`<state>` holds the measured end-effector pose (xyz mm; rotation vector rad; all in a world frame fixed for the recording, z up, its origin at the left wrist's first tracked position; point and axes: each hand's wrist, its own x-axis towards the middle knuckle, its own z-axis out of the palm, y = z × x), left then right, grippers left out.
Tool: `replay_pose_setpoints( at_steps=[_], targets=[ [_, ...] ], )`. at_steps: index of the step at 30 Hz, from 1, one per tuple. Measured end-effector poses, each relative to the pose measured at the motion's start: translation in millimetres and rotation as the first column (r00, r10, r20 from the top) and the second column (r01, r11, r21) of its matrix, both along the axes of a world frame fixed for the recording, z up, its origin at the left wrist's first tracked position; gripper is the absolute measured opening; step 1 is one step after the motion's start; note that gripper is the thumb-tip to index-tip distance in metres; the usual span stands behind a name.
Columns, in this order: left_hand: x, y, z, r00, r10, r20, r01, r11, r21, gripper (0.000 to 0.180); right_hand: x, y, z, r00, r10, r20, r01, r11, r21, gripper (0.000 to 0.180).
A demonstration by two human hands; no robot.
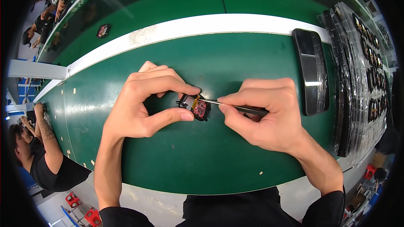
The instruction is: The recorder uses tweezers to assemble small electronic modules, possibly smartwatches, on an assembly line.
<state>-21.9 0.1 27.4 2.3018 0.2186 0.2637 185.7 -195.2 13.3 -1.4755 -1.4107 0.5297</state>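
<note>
My left hand pinches a small black part with a red circuit board between thumb and forefinger, just above the green bench top. My right hand grips thin metal tweezers like a pen. The tweezer tips rest on the top of the small part, beside my left forefinger. Both forearms come in from the lower edge.
A dark smartphone lies to the right. Beyond it, stacked clear plastic trays hold several small black parts. A white stripe crosses the bench, with a small dark device on the far belt. Other people sit at the left.
</note>
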Motion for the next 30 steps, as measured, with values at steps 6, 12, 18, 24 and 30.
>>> replay_pose_setpoints(
  at_steps=[6,12,18,24,30],
  targets=[
    [1.1,-0.9,1.3,1.0,-0.004,0.004,0.004,1.0,0.028,0.052,-4.5,1.9,-2.5,0.998,-0.065,-0.018,0.066,0.997,0.027,0.004],
    [2.2,-6.1,0.4,0.998,0.058,0.011,-0.058,0.998,0.022,0.049,-6.0,-2.9,-1.4,0.985,-0.112,0.13,0.101,0.991,0.089,0.011],
    [3.6,-5.3,0.2,0.998,0.057,0.019,-0.058,0.997,0.048,0.047,-6.6,-3.0,-4.9,0.968,-0.112,0.227,0.077,0.985,0.156,0.018],
    [3.3,-6.4,1.0,0.997,0.068,0.021,-0.069,0.997,0.026,0.048,-6.8,0.4,-6.3,0.971,-0.102,0.216,0.059,0.978,0.199,0.02],
    [0.1,0.8,-0.2,1.0,0.014,0.021,-0.014,1.0,0.019,0.053,-1.7,-0.8,-4.3,0.998,-0.034,0.048,0.03,0.997,0.077,0.017]
  ],
)
